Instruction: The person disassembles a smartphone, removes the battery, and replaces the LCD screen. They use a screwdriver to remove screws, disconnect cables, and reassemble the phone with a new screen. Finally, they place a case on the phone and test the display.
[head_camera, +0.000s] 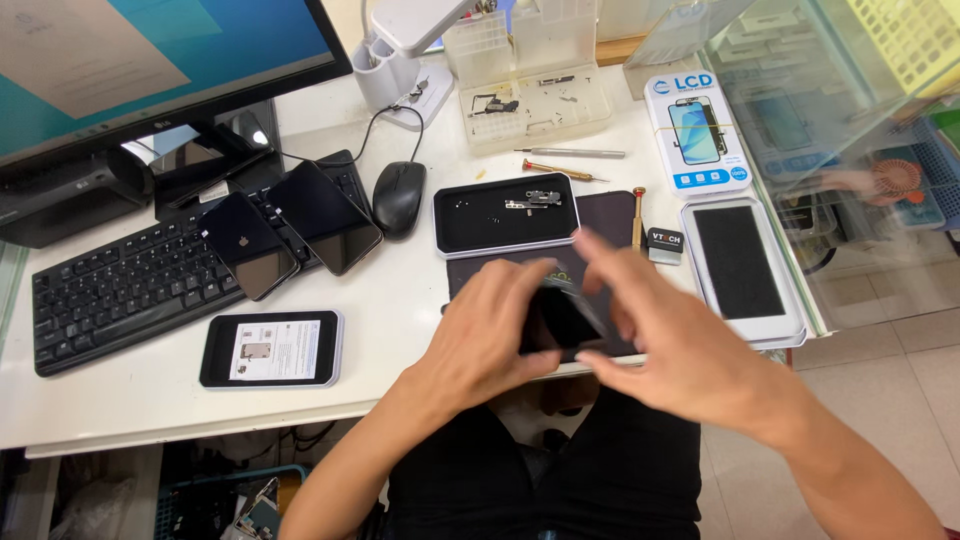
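We see a dark phone (562, 320) held up just above the near edge of the white desk (390, 300), right between the two hands and over a dark work mat (605, 215). The left hand (490, 335) curls around the phone's left side, fingers bent and thumb tucked in against its lower edge, so it grips the phone. The right hand (660, 335) comes in from the other side, fingers spread and half open, blurred; its thumb lies under the phone's lower right corner, and we cannot tell whether the fingertips actually press on the glass. Just beyond the hands sits a black tray (506, 215) with small metal parts in it. To the left, two dark phones (290, 232) lie across a black keyboard (120, 285), beside a black mouse (398, 197). To the right, a white tray (742, 265) holds a black screen panel.
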